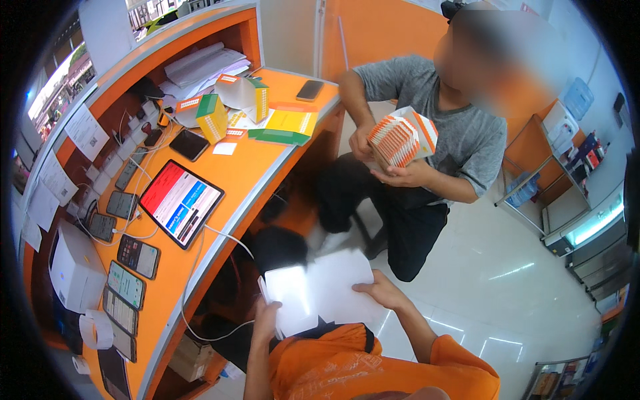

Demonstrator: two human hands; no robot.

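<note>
A: Holding white sheets [320, 287] in both hands, the wearer in the orange shirt is sitting low beside the counter. Left hand [267, 313] is gripping the lower left edge of the nearer, brighter sheet, fingers curled behind it, thumb side toward the camera.

B: Right hand [377, 290]?

A: It is lying fairly flat on the right edge of the sheets, fingers pressing on top, loosely closed. The sheets are hanging over the person's lap, just right of the orange counter [247, 167].

B: Farther out?

A: A tablet [180, 202] is lying on the counter with a row of phones [127, 270] to its left, a white cable running off it. Beyond, green and yellow boxes [213, 117] are standing on the counter. Across the floor a person in a grey shirt is holding a fanned stack of orange-and-white cards [400, 137] in both hands.
</note>
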